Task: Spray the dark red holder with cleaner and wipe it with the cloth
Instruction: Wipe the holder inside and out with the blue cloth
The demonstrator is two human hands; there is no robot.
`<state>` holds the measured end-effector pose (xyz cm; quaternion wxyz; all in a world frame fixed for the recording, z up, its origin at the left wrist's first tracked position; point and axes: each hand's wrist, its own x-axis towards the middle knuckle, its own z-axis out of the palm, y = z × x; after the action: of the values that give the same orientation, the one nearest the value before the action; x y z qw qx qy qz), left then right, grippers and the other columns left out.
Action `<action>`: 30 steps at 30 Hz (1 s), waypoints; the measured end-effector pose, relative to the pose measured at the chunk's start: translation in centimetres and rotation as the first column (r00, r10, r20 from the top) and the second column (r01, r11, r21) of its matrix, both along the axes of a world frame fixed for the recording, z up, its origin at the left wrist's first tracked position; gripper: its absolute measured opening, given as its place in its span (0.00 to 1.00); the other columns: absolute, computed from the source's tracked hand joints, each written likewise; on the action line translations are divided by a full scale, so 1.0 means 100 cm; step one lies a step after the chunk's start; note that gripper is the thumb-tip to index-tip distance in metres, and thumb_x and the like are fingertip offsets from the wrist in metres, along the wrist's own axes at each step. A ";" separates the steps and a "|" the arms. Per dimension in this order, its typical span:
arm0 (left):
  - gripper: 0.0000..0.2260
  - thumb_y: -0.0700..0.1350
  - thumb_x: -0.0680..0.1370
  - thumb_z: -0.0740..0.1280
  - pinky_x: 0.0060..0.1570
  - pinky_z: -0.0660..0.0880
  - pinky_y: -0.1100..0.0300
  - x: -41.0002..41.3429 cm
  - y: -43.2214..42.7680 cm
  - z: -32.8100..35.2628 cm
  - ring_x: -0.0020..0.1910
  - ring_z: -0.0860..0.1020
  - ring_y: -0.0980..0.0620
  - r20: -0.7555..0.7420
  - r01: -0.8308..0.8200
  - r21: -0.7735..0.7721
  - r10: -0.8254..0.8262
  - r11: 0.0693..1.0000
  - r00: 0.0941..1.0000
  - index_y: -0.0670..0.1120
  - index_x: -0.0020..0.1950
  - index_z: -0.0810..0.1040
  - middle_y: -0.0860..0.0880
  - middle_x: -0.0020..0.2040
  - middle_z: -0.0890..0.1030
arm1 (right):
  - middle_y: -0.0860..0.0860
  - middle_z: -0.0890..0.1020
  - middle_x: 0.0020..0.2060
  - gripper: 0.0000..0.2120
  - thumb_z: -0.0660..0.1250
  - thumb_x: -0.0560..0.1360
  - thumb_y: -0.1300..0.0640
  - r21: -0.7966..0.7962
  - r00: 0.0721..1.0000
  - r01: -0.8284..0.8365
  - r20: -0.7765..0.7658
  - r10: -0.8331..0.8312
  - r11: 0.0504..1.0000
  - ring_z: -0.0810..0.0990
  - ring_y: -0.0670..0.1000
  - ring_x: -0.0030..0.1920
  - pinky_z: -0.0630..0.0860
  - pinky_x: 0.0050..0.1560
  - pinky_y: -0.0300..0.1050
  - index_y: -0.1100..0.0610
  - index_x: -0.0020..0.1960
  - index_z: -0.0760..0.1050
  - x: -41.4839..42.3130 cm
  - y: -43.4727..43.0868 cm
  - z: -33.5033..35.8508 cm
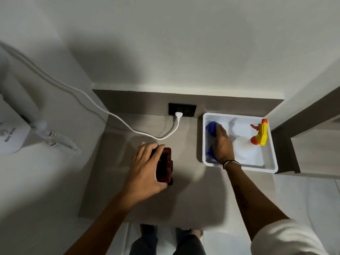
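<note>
dark red holder [164,165] in left hand [145,170]

- holder [164,165]: dark red, glossy, with black edges
- cloth [211,132]: bright blue
- tray [270,167]: white
- sprayer [260,133]: yellow body, orange-red nozzle and trigger
- socket [187,109]: black
- cord [103,105]: white
- counter [193,199]: grey-brown
- wristband [232,163]: black and white

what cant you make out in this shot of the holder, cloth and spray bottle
Head view, the only one:
- Holder: the left hand covers much of it, so its shape is unclear.
- Cloth: the right hand lies over it; whether the grip has closed is hidden.
- Spray bottle: its white body blends into the tray; liquid level unreadable.
- Wall unit: cut by the left edge, label blurred.
</note>
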<state>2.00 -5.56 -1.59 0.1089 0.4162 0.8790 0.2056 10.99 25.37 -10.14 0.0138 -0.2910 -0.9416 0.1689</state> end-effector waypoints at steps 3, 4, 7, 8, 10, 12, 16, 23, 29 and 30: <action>0.46 0.60 0.62 0.76 0.72 0.66 0.57 -0.006 -0.015 0.001 0.72 0.65 0.49 0.073 -0.037 0.103 0.030 0.994 0.997 0.51 0.79 0.68 0.52 0.71 0.68 | 0.47 0.89 0.59 0.18 0.55 0.89 0.45 -0.173 0.906 0.240 -0.313 -0.284 0.955 0.88 0.41 0.55 0.80 0.51 0.41 0.44 0.72 0.79 0.026 -0.045 0.032; 0.46 0.58 0.61 0.77 0.71 0.64 0.63 -0.009 -0.022 0.001 0.70 0.64 0.53 0.136 -0.070 0.162 0.048 0.984 0.989 0.52 0.78 0.68 0.54 0.71 0.67 | 0.54 0.87 0.65 0.19 0.55 0.88 0.53 -0.175 0.871 0.287 -0.362 -0.332 0.942 0.84 0.38 0.62 0.78 0.54 0.46 0.46 0.74 0.78 0.035 -0.065 0.042; 0.46 0.48 0.59 0.77 0.66 0.58 0.78 -0.015 -0.040 -0.008 0.68 0.64 0.63 0.298 -0.140 0.254 0.060 0.957 0.953 0.54 0.78 0.68 0.61 0.67 0.65 | 0.51 0.72 0.79 0.31 0.53 0.79 0.74 -0.361 0.808 0.140 -0.496 -0.317 0.922 0.70 0.33 0.78 0.67 0.79 0.33 0.65 0.82 0.66 0.056 -0.138 0.045; 0.46 0.48 0.59 0.76 0.65 0.58 0.79 -0.015 -0.045 -0.011 0.68 0.64 0.63 0.309 -0.134 0.256 0.050 0.957 0.950 0.53 0.78 0.67 0.61 0.67 0.64 | 0.50 0.73 0.78 0.29 0.54 0.81 0.74 -0.480 0.819 0.067 -0.474 -0.323 0.875 0.71 0.39 0.78 0.67 0.81 0.38 0.65 0.82 0.66 0.056 -0.166 0.047; 0.46 0.51 0.59 0.75 0.65 0.58 0.79 -0.016 -0.054 -0.018 0.67 0.66 0.58 0.278 -0.085 0.274 0.006 0.958 0.961 0.51 0.77 0.68 0.60 0.67 0.65 | 0.46 0.77 0.75 0.24 0.59 0.86 0.65 -0.641 0.839 -0.065 -0.450 -0.306 0.765 0.77 0.41 0.74 0.73 0.77 0.39 0.58 0.81 0.70 0.050 -0.219 0.057; 0.45 0.55 0.60 0.75 0.68 0.63 0.71 -0.022 -0.061 -0.025 0.67 0.69 0.53 0.259 -0.070 0.278 -0.005 0.958 0.966 0.48 0.76 0.69 0.59 0.68 0.66 | 0.43 0.76 0.76 0.30 0.59 0.85 0.65 -0.705 0.887 -0.135 -0.399 -0.232 0.697 0.75 0.40 0.75 0.71 0.77 0.35 0.50 0.85 0.63 0.038 -0.258 0.065; 0.44 0.55 0.59 0.78 0.66 0.69 0.64 -0.032 -0.077 -0.036 0.67 0.74 0.50 0.254 -0.058 0.272 -0.014 0.961 0.967 0.57 0.75 0.67 0.67 0.67 0.67 | 0.51 0.45 0.89 0.52 0.58 0.70 0.80 -0.463 0.906 -0.283 -0.416 0.076 0.840 0.44 0.52 0.89 0.47 0.88 0.44 0.53 0.88 0.46 0.037 -0.285 0.052; 0.46 0.56 0.57 0.77 0.64 0.65 0.75 -0.033 -0.076 -0.038 0.65 0.73 0.53 0.231 -0.054 0.271 -0.011 0.961 0.973 0.58 0.74 0.66 0.67 0.65 0.66 | 0.54 0.36 0.86 0.46 0.59 0.77 0.78 -0.365 0.986 -0.092 -0.165 0.033 0.927 0.36 0.57 0.88 0.53 0.88 0.52 0.58 0.87 0.41 0.048 -0.244 0.045; 0.42 0.55 0.57 0.77 0.61 0.73 0.61 -0.034 -0.077 -0.038 0.61 0.75 0.54 0.171 -0.032 0.275 -0.017 0.961 0.985 0.62 0.71 0.69 0.68 0.60 0.70 | 0.53 0.36 0.87 0.55 0.59 0.69 0.82 -0.341 0.909 -0.327 -0.368 0.195 0.881 0.38 0.55 0.88 0.45 0.88 0.42 0.54 0.87 0.38 0.035 -0.272 0.052; 0.43 0.56 0.57 0.77 0.62 0.71 0.66 -0.034 -0.079 -0.038 0.61 0.74 0.54 0.167 -0.038 0.272 -0.009 0.962 0.986 0.60 0.71 0.68 0.67 0.61 0.68 | 0.55 0.33 0.85 0.50 0.57 0.74 0.82 -0.317 0.940 -0.279 -0.283 0.191 0.907 0.37 0.58 0.88 0.47 0.89 0.48 0.57 0.87 0.39 0.044 -0.256 0.047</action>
<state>-1.40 -13.47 -5.43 0.1218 0.4021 0.8330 0.3599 15.38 -0.28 -5.41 0.0571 -0.1492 -0.9153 0.3697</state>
